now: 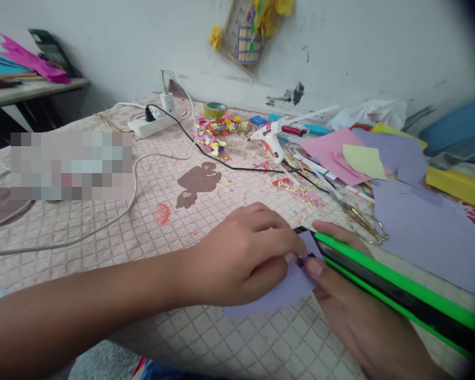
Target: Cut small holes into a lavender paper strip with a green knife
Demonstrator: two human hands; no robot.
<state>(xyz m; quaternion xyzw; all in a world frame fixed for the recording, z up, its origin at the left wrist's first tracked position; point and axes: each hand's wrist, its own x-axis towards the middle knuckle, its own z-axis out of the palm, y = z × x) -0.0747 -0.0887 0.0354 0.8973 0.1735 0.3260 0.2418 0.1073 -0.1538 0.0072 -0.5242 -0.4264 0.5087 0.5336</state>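
Over one checked tablecloth [170, 279], one purple paper [298, 282] is being pinched by the left hand [249, 253] and the right hand [352, 311], fingers narrowed; one green-and-black tool [391, 282] is being held in the right hand.

Counter cloth [103, 227]: cream, brown diamond lattice; brown and red-orange patches
Held sheet [267, 302]: lavender
Bar [383, 272]: bright green, black centre band
Large sheet [415, 229]: lavender
Pink sheet [320, 148]: plain pink
Small sheet [364, 161]: pale yellow
Glue gun [272, 141]: white, orange marks
Scissors [360, 217]: gold-toned
Tape roll [215, 111]: olive green
Paper bits [216, 129]: yellow, pink, orange, purple mix
Power strip [152, 125]: white
Cords: one white [135, 179], one black [241, 169]
Wall [142, 37]: off-white, black smudges
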